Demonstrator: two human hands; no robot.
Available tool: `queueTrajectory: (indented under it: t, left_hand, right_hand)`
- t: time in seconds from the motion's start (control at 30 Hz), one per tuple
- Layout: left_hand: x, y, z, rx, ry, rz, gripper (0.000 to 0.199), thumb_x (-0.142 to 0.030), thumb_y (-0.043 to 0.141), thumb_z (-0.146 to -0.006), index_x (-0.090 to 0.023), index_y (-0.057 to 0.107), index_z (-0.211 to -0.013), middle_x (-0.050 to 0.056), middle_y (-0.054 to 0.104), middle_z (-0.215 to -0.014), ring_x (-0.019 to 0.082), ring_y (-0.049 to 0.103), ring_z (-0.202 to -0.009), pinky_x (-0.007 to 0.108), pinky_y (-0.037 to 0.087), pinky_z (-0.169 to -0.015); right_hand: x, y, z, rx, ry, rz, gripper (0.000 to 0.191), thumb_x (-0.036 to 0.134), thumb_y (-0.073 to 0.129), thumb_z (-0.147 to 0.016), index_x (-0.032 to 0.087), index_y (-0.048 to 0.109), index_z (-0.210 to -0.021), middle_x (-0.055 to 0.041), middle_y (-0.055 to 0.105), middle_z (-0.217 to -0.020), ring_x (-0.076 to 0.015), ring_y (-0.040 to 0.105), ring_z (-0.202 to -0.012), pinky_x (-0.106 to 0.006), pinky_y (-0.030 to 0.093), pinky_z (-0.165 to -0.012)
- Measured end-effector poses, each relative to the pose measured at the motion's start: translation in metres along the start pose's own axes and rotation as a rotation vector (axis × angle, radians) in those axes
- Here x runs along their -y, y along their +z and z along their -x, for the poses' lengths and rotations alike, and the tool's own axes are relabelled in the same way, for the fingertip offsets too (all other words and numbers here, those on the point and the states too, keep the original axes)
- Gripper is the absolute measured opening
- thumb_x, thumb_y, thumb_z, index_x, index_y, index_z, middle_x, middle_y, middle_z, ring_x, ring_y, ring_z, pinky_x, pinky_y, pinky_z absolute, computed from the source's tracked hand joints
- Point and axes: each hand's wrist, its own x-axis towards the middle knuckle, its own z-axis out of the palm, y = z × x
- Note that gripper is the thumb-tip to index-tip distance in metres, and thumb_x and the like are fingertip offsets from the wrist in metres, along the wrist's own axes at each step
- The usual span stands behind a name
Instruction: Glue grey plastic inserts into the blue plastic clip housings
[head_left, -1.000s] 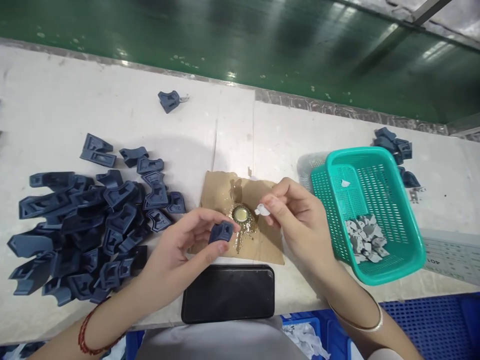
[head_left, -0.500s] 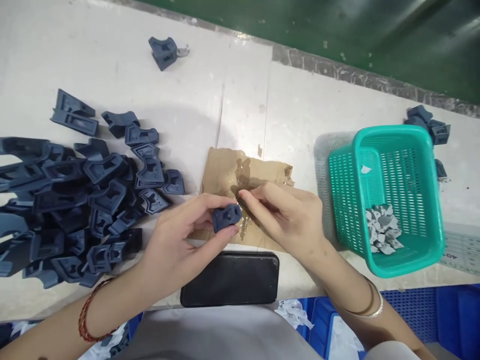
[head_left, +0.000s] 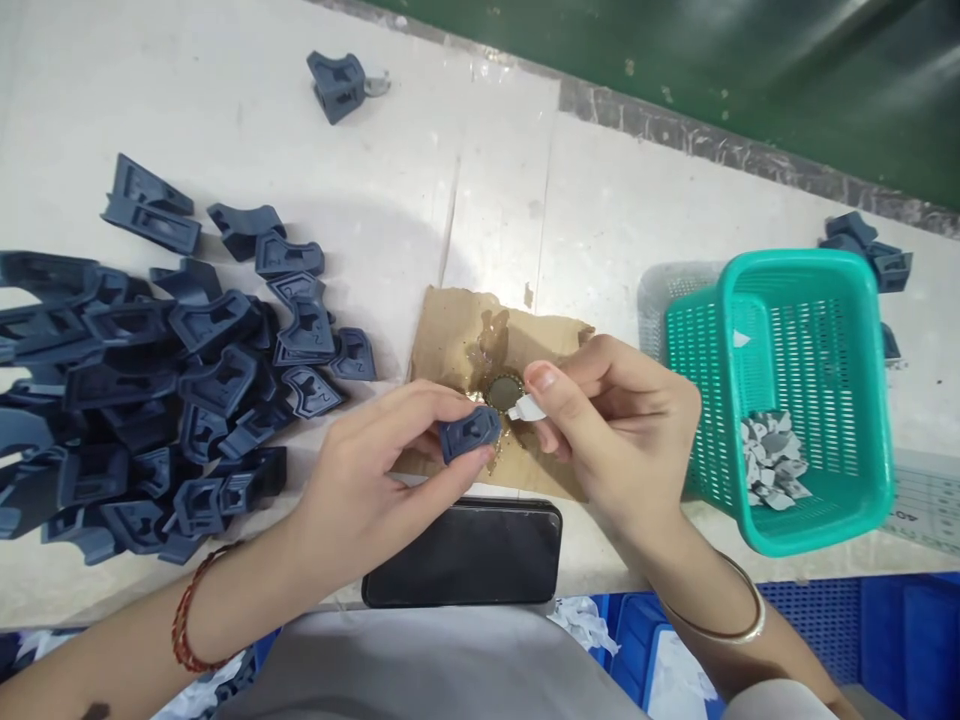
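Note:
My left hand (head_left: 397, 470) pinches a small dark blue-grey moulded part (head_left: 469, 434) between thumb and fingertips, its recessed face turned up. Close to its right, my right hand (head_left: 622, 430) grips a small white piece (head_left: 528, 408) with a narrow tip pointing at the part; a small gap seems to lie between them. Behind both hands, a round bottle cap (head_left: 505, 391) with dark contents sits on a brown cardboard piece (head_left: 442, 325) with shiny wet stains. The rest of the white piece is hidden by my fingers.
Many similar blue-grey parts (head_left: 217, 385) are piled at the left. One part (head_left: 337, 85) stands alone at the back. A green basket (head_left: 814, 265) with grey-white scraps (head_left: 772, 460) stands at right, more parts (head_left: 870, 250) behind it. A black phone (head_left: 461, 555) lies at the front edge.
My right hand has shifted right and turned, bringing the white piece and the bottle cap into sight. The left hand has moved slightly right with the part. The whole view has shifted a little.

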Motion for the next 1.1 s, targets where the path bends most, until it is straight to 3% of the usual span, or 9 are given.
queueTrajectory:
  t: [0.13, 0.37, 0.7, 0.9, 1.1]
  left_hand:
    - [0.001, 0.0, 0.001, -0.013, 0.032, 0.009, 0.014, -0.016, 0.073, -0.09, -0.02, 0.066, -0.102, 0.001, 0.076, -0.094, 0.011, 0.07, -0.074, 0.018, 0.059, -0.058]
    - [0.001, 0.001, 0.0, -0.006, 0.046, -0.032, 0.014, -0.015, 0.072, -0.091, -0.019, 0.065, -0.101, 0.0, 0.074, -0.093, 0.009, 0.069, -0.074, 0.014, 0.051, -0.05]
    - [-0.002, -0.001, 0.002, 0.019, 0.065, -0.137, 0.013, -0.011, 0.065, -0.093, -0.021, 0.059, -0.099, -0.002, 0.067, -0.085, 0.01, 0.065, -0.071, 0.019, 0.053, -0.06]
    - [-0.003, -0.005, -0.001, 0.094, 0.065, -0.109, 0.006, -0.017, 0.058, -0.097, -0.022, 0.055, -0.099, -0.003, 0.059, -0.076, 0.011, 0.057, -0.063, 0.021, 0.047, -0.057]
    - [0.0, -0.006, -0.001, 0.126, 0.089, -0.071, 0.012, -0.013, 0.057, -0.097, -0.022, 0.058, -0.105, -0.001, 0.067, -0.083, 0.011, 0.062, -0.067, 0.02, 0.046, -0.055]
  right_hand:
    - [0.002, 0.004, 0.002, 0.034, 0.009, -0.035, 0.033, 0.024, 0.071, -0.096, 0.021, 0.057, -0.066, 0.0064, 0.055, -0.049, -0.0076, 0.046, -0.042, -0.025, 0.035, -0.044]
    - [0.001, 0.007, 0.002, 0.054, 0.02, -0.022, 0.036, 0.024, 0.071, -0.096, 0.02, 0.053, -0.065, 0.0065, 0.054, -0.05, -0.0068, 0.046, -0.043, -0.024, 0.034, -0.043]
    - [0.006, 0.014, 0.007, 0.081, -0.003, 0.125, 0.039, 0.026, 0.066, -0.099, 0.02, 0.052, -0.063, 0.0067, 0.051, -0.05, -0.0052, 0.043, -0.045, -0.023, 0.033, -0.045]
    - [0.002, 0.006, -0.001, 0.149, -0.241, 0.323, 0.042, 0.027, 0.059, -0.102, 0.021, 0.043, -0.064, 0.0067, 0.041, -0.053, -0.007, 0.038, -0.048, -0.024, 0.031, -0.048]
    - [-0.001, 0.005, -0.003, 0.246, -0.459, 0.472, 0.044, 0.019, 0.041, -0.107, 0.022, 0.045, -0.063, 0.0023, 0.055, -0.057, -0.0107, 0.047, -0.049, -0.028, 0.033, -0.055]
